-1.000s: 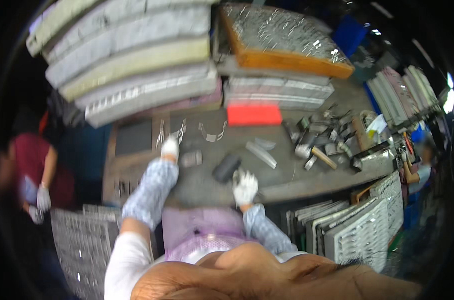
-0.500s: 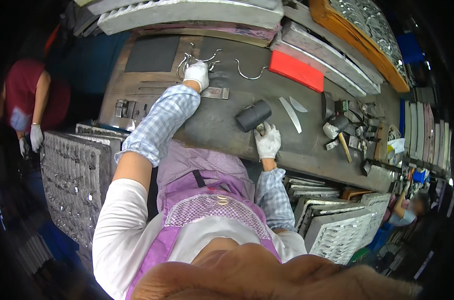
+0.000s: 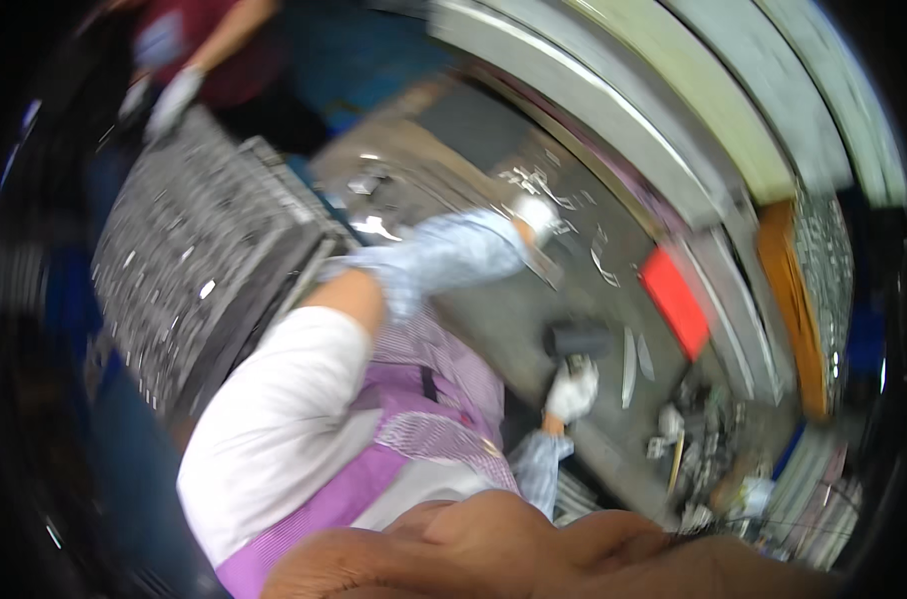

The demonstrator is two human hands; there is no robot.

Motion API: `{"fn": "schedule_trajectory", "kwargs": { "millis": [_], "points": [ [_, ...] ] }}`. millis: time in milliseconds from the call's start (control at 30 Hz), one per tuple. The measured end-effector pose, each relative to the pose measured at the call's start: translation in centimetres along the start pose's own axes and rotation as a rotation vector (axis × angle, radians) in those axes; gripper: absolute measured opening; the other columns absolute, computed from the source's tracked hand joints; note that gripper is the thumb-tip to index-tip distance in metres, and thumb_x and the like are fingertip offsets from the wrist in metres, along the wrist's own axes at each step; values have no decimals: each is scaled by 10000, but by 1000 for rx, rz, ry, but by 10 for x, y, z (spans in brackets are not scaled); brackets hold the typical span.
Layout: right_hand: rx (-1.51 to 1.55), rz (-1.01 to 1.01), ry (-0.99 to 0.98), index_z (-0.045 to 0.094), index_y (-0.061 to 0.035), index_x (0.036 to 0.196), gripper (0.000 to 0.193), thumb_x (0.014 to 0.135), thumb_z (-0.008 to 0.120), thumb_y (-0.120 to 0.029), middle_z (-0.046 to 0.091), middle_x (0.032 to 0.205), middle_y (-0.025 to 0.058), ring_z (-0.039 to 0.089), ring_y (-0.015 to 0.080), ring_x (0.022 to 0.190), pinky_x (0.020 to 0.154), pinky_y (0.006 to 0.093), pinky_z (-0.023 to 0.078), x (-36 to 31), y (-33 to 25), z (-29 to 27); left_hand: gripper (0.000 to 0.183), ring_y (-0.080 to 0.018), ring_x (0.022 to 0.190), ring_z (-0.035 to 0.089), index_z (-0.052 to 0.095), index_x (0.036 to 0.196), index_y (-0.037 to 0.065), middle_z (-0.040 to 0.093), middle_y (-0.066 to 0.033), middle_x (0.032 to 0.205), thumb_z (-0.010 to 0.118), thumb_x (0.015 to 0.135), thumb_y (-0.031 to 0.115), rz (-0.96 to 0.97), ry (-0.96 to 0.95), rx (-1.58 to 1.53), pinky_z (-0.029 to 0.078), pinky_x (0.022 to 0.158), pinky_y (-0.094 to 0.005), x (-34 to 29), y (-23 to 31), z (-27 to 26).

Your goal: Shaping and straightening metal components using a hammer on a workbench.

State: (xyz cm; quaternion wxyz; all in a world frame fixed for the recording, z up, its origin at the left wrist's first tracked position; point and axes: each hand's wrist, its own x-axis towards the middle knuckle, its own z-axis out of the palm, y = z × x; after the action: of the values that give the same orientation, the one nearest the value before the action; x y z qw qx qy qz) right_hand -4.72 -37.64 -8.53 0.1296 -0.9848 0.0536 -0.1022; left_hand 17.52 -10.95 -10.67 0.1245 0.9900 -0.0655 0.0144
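My right hand (image 3: 573, 390), in a white glove, is closed on a mallet near the bench's front edge. The black cylindrical mallet head (image 3: 576, 340) shows just beyond the fingers, while the glove covers most of its handle. My left hand (image 3: 536, 217), also gloved, reaches far across the bench to a cluster of shiny curved metal pieces (image 3: 525, 181). Blur smears its fingers, so whether it holds one is unclear. A single curved metal piece (image 3: 602, 258) lies to its right. Below the left hand is a flat metal strip (image 3: 544, 268).
Right of the mallet lie two pale curved blades (image 3: 629, 367) and a red block (image 3: 675, 301). A hammer (image 3: 676, 454) rests among metal parts. Grey slabs (image 3: 613, 110) line the back. A person (image 3: 209, 60) stands far left behind a stacked metal-studded panel (image 3: 209, 260).
The whole view has swung round and blurred, tilting the bench. My left hand stays by the curved metal pieces. My right hand still grips the mallet, its head turned slightly.
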Motion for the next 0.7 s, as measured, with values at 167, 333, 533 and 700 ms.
{"fn": "schedule_trajectory", "kwargs": {
  "millis": [167,333,533,700],
  "points": [
    [-64,36,-37,602,-67,1172,489,760,730,-297,598,1153,226,581,382,1026,892,466,455,1,-2,0,132,-344,658,659,610,813,-20,621,-166,681,581,751,93,-4,152,-179,536,608,-445,1,-7,14],
    [-111,23,-5,604,-50,1144,453,759,721,-259,608,1110,217,602,376,948,841,454,474,2,-4,3,203,-391,777,669,596,948,-18,664,-226,850,550,810,123,-77,57,-344,544,685,-463,-7,-27,-4],
    [-145,-3,65,600,-35,1161,459,757,726,-214,613,1036,165,598,347,956,837,437,469,-2,-4,8,250,-411,837,650,551,1062,4,647,-236,911,516,866,154,-324,409,-781,521,711,-483,12,-37,-8],
    [-173,-9,-32,581,-20,1200,412,832,669,-182,621,1046,166,609,294,989,860,396,499,-2,-8,-1,180,-343,728,637,573,977,18,636,-194,809,532,847,134,-298,371,-994,506,646,-445,-8,-58,-85]
  ]
}}
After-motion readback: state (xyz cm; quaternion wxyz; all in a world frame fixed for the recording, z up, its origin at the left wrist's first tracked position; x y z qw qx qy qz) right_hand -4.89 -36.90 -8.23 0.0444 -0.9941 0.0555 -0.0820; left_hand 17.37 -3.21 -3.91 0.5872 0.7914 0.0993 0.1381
